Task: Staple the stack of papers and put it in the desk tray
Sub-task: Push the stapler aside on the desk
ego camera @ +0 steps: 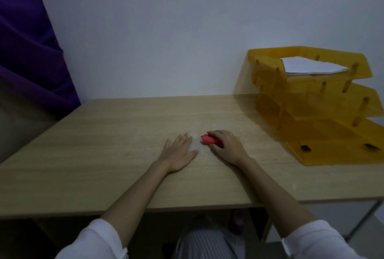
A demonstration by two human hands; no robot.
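Now | right hand [226, 147] grip closed over red stapler [208, 140] on tabletop [104, 144] | left hand [178, 151] flat, fingers spread, holding nothing | papers [307, 65] in top tier of yellow desk tray [324, 125]

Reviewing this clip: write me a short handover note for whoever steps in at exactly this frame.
Left hand: flat on the desk, open, holding nothing.
Right hand: closed over the red stapler, which sits on the desk.
Papers: lying in the top tier of the yellow desk tray, far right; whether they are stapled cannot be seen.
Done: papers appear filed.
Left: likely only letting go of the stapler.
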